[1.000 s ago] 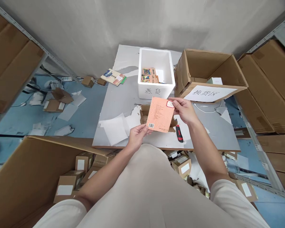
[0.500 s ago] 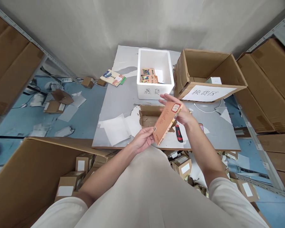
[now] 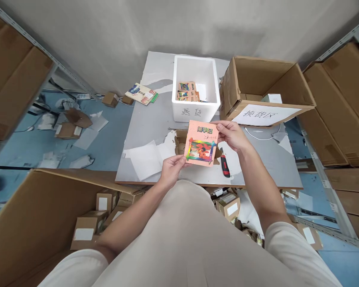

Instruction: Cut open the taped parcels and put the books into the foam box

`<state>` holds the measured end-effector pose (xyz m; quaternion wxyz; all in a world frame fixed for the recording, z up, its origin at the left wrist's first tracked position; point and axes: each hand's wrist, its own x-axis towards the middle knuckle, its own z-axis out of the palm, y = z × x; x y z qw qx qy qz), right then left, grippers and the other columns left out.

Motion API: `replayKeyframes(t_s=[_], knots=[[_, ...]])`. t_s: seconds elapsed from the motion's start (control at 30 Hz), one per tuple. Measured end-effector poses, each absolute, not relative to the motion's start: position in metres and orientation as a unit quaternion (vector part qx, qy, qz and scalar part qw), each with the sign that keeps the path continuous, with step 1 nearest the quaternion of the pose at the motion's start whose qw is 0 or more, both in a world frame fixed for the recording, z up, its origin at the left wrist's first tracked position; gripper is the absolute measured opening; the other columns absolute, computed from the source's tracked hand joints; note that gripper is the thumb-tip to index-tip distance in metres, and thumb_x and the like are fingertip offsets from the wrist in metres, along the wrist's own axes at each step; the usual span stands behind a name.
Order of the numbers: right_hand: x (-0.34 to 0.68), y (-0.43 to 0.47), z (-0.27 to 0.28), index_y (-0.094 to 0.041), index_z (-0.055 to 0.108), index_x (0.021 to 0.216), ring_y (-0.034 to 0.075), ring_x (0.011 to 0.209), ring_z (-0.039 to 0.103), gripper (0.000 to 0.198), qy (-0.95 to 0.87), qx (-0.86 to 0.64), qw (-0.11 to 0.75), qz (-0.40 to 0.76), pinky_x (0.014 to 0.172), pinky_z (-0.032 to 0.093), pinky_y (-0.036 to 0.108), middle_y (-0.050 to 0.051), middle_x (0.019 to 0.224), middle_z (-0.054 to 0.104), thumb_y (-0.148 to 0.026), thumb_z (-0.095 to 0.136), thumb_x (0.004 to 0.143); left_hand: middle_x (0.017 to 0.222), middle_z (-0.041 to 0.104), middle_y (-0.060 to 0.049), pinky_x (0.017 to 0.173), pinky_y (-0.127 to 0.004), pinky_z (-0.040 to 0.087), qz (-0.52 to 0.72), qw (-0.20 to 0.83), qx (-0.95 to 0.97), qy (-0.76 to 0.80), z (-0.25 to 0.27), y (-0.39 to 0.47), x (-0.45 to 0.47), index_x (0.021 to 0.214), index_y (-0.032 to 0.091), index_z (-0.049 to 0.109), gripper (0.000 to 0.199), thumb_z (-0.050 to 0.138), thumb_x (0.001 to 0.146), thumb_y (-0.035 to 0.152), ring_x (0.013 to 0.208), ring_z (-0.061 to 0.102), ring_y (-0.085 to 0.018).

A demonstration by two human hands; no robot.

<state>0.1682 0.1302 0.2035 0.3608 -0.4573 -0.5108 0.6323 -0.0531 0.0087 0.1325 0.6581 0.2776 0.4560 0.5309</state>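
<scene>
A pink booklet with a rainbow-framed picture on its cover is held up over the front of the table. My left hand pinches its lower left corner, and my right hand grips its upper right edge. Behind it, partly hidden, lies an opened small cardboard box. A red and black box cutter rests on the table to the right of the booklet. The white foam box behind holds several similar pink items.
A large cardboard box with a handwritten label stands at the back right. Booklets lie at the table's left edge, white paper sheets nearer me. An open carton with parcels is at my left.
The booklet has been turned over, from its plainer side with a red-edged stamp to its picture cover. My right hand has gone from spread fingers to gripping its upper right edge.
</scene>
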Motion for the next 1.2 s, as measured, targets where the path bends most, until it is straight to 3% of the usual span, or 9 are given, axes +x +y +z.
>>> replayKeyframes(t_s=[0.43, 0.53, 0.67, 0.8, 0.87, 0.97, 1.03, 1.07, 1.2], knots=[[0.178, 0.159, 0.194, -0.020, 0.067, 0.105, 0.013, 0.055, 0.066, 0.044, -0.540, -0.488, 0.284, 0.624, 0.049, 0.058, 0.025, 0.003, 0.076, 0.072, -0.052, 0.072, 0.074, 0.095, 0.075, -0.009, 0.091, -0.040, 0.053, 0.519, 0.661, 0.266, 0.472, 0.126, 0.026, -0.045, 0.099, 0.015, 0.071, 0.045, 0.074, 0.072, 0.050, 0.086, 0.071, -0.022], [0.174, 0.197, 0.192, -0.020, 0.065, 0.103, 0.016, 0.059, 0.068, 0.045, -0.520, -0.502, 0.343, 0.600, 0.050, 0.059, 0.028, 0.003, 0.076, 0.070, -0.054, 0.071, 0.075, 0.099, 0.074, -0.012, 0.095, -0.041, 0.050, 0.527, 0.608, 0.262, 0.533, 0.117, 0.027, -0.056, 0.103, 0.014, 0.068, 0.047, 0.071, 0.074, 0.051, 0.093, 0.070, -0.022], [0.152, 0.271, 0.173, -0.024, 0.058, 0.115, 0.020, 0.083, 0.071, 0.048, -0.492, -0.503, 0.447, 0.552, 0.065, 0.061, 0.032, 0.005, 0.093, 0.070, -0.058, 0.063, 0.080, 0.105, 0.071, -0.012, 0.096, -0.040, 0.049, 0.559, 0.451, 0.258, 0.647, 0.083, 0.023, -0.079, 0.108, 0.016, 0.064, 0.047, 0.066, 0.078, 0.051, 0.097, 0.068, -0.021], [0.125, 0.325, 0.144, -0.023, 0.053, 0.122, 0.018, 0.094, 0.068, 0.044, -0.456, -0.506, 0.472, 0.559, 0.074, 0.061, 0.033, 0.007, 0.103, 0.067, -0.049, 0.059, 0.086, 0.114, 0.066, -0.016, 0.098, -0.043, 0.047, 0.475, 0.406, 0.295, 0.723, 0.043, 0.020, -0.100, 0.118, 0.014, 0.059, 0.046, 0.055, 0.085, 0.046, 0.107, 0.063, -0.024], [0.123, 0.332, 0.133, -0.020, 0.051, 0.122, 0.017, 0.093, 0.068, 0.039, -0.413, -0.530, 0.462, 0.579, 0.076, 0.061, 0.034, 0.008, 0.104, 0.067, -0.038, 0.057, 0.087, 0.131, 0.056, -0.020, 0.106, -0.049, 0.039, 0.360, 0.366, 0.373, 0.773, 0.027, 0.020, -0.109, 0.128, 0.014, 0.053, 0.052, 0.056, 0.084, 0.042, 0.125, 0.051, -0.030], [0.143, 0.312, 0.126, -0.019, 0.051, 0.121, 0.017, 0.089, 0.070, 0.039, -0.378, -0.560, 0.448, 0.585, 0.079, 0.061, 0.034, 0.008, 0.104, 0.068, -0.026, 0.059, 0.084, 0.156, 0.015, -0.025, 0.111, -0.065, 0.017, 0.129, 0.250, 0.452, 0.847, 0.006, 0.017, -0.123, 0.146, 0.013, 0.031, 0.089, 0.071, 0.072, 0.042, 0.145, 0.009, -0.042], [0.169, 0.283, 0.125, -0.021, 0.052, 0.120, 0.017, 0.090, 0.070, 0.041, -0.398, -0.558, 0.454, 0.569, 0.081, 0.060, 0.034, 0.007, 0.106, 0.068, -0.027, 0.063, 0.080, 0.158, -0.004, -0.026, 0.107, -0.071, 0.013, 0.030, 0.232, 0.452, 0.861, -0.010, 0.016, -0.134, 0.150, 0.012, 0.018, 0.108, 0.077, 0.065, 0.043, 0.144, -0.005, -0.047], [0.184, 0.264, 0.124, -0.022, 0.053, 0.119, 0.017, 0.091, 0.070, 0.043, -0.410, -0.559, 0.457, 0.557, 0.081, 0.060, 0.034, 0.006, 0.108, 0.069, -0.029, 0.065, 0.078, 0.157, -0.006, -0.026, 0.107, -0.070, 0.016, 0.011, 0.247, 0.452, 0.857, -0.019, 0.016, -0.140, 0.150, 0.012, 0.017, 0.107, 0.076, 0.066, 0.042, 0.144, -0.004, -0.047], [0.241, 0.178, 0.111, -0.025, 0.056, 0.115, 0.018, 0.085, 0.071, 0.045, -0.400, -0.605, 0.457, 0.514, 0.080, 0.060, 0.036, 0.004, 0.106, 0.070, -0.040, 0.069, 0.075, 0.154, 0.025, -0.023, 0.110, -0.050, 0.030, 0.037, 0.296, 0.475, 0.828, -0.041, 0.018, -0.160, 0.139, 0.010, 0.040, 0.064, 0.057, 0.080, 0.027, 0.143, 0.023, -0.036]])
